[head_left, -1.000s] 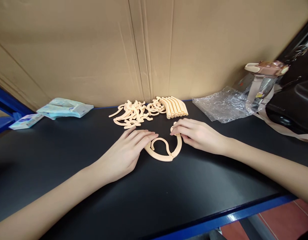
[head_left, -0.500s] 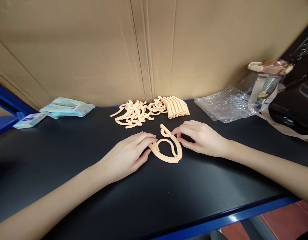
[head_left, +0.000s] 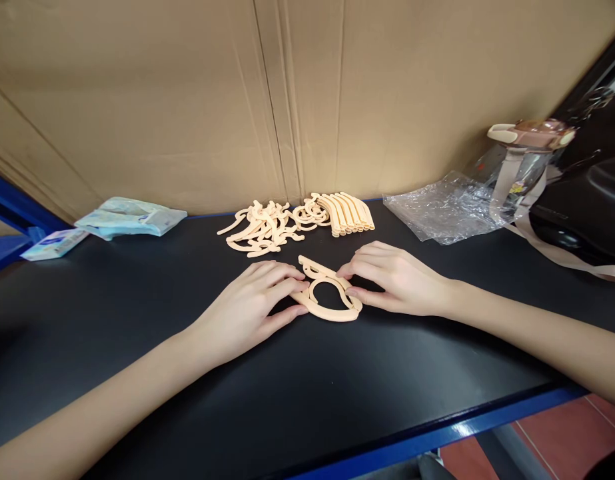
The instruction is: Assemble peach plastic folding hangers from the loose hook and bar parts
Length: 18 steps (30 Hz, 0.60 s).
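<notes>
A peach-coloured folding plastic hanger [head_left: 329, 297] lies on the black tabletop [head_left: 307, 387], folded almost flat into a closed loop. My left hand [head_left: 252, 303] pinches its left end between thumb and fingers. My right hand [head_left: 394, 279] grips its right end and presses the upper arm down over the lower one. Behind them lie a loose pile of unfolded hanger pieces [head_left: 260, 228] and a neat row of folded hangers [head_left: 344, 213].
A cardboard wall [head_left: 287, 100] closes the back. Tissue packs [head_left: 130, 217] and a small blue-white box [head_left: 52, 243] lie at the left. Crumpled clear plastic [head_left: 444, 210], a water bottle [head_left: 524, 163] with strap and a black bag [head_left: 587, 200] stand at the right. The blue front edge [head_left: 437, 433] runs below.
The hanger's right arm, open wide a second ago, has swung up and over to the left; it now lies folded onto the left part between both hands.
</notes>
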{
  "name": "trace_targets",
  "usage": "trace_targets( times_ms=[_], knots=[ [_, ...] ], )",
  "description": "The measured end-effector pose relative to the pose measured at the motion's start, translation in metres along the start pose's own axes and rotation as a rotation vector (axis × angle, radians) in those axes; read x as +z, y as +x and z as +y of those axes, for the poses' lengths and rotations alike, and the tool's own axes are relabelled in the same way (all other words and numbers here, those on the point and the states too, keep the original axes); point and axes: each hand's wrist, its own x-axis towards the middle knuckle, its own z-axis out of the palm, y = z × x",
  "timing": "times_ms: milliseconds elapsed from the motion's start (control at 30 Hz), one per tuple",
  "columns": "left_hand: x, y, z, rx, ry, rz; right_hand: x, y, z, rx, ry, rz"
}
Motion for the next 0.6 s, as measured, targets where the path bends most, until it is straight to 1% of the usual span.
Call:
trace_targets(
  times_ms=[133,267,367,433,533,600],
  knots=[
    [0.001,-0.001,0.001,-0.049,-0.096,-0.004,0.0,0.001,-0.003,-0.007,-0.009,-0.036],
    [0.007,-0.003,0.0,-0.173,-0.226,0.009,0.003,0.001,-0.006,-0.028,-0.014,-0.07],
    [0.011,-0.004,0.0,-0.249,-0.27,0.013,0.005,0.0,-0.005,-0.033,0.011,-0.082],
    [0.012,-0.004,-0.001,-0.288,-0.294,-0.015,0.006,0.0,-0.004,-0.033,0.039,-0.075],
    [0.012,-0.005,-0.002,-0.348,-0.311,-0.095,0.007,-0.001,-0.002,-0.043,0.066,-0.053],
    [0.012,-0.006,-0.001,-0.353,-0.314,-0.118,0.008,-0.001,-0.001,-0.044,0.076,-0.045]
  ],
)
